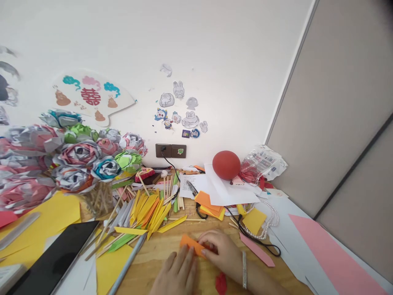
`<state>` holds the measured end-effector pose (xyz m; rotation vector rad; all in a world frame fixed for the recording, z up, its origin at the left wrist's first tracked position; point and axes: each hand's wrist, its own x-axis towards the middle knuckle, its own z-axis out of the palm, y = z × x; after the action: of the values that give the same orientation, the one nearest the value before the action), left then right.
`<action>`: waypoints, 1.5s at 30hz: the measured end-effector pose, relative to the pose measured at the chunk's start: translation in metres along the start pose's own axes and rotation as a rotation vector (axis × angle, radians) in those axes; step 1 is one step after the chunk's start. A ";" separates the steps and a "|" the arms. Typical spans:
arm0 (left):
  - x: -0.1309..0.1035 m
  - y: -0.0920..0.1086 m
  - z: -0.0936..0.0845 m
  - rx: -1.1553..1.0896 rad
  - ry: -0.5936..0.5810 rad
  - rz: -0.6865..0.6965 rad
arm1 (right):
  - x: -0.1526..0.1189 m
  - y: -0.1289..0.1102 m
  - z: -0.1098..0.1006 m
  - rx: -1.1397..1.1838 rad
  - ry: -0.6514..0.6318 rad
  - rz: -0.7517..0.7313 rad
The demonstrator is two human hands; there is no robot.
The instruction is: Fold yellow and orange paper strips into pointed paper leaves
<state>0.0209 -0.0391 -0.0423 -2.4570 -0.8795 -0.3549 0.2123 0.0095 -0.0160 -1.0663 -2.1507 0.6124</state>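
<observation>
An orange paper piece (186, 241), folded into a narrow strip, lies on the wooden table (153, 254) near its front. My left hand (176, 272) rests flat with its fingertips on the strip's left part, fingers stretched out. At the strip's right end, my right hand (222, 250) pinches the paper between thumb and curled fingers, a bracelet (244, 269) on the wrist. A small red piece (220, 283) lies below my right hand. Beyond the hands sits a stack of orange and yellow paper squares (210, 205).
Folded yellow strips (153, 211) and wooden sticks lie left of centre. Paper flowers (81, 153) and a black phone (61, 258) are farther left. A red balloon (226, 165), pearl string (273, 217), black cord (260, 237) and pink strip (257, 250) lie at the right.
</observation>
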 end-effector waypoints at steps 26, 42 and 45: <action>0.003 -0.014 -0.001 -0.128 -0.049 -0.058 | -0.001 0.003 0.003 -0.211 0.062 0.179; 0.004 -0.013 -0.003 -0.249 -0.143 -0.109 | -0.002 0.003 0.008 -0.220 0.082 0.211; 0.005 -0.014 -0.003 -0.253 -0.140 -0.102 | -0.002 0.002 0.010 -0.243 0.084 0.253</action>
<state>0.0157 -0.0286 -0.0326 -2.7012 -1.0800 -0.3523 0.2073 0.0080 -0.0246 -1.4847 -2.0701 0.4155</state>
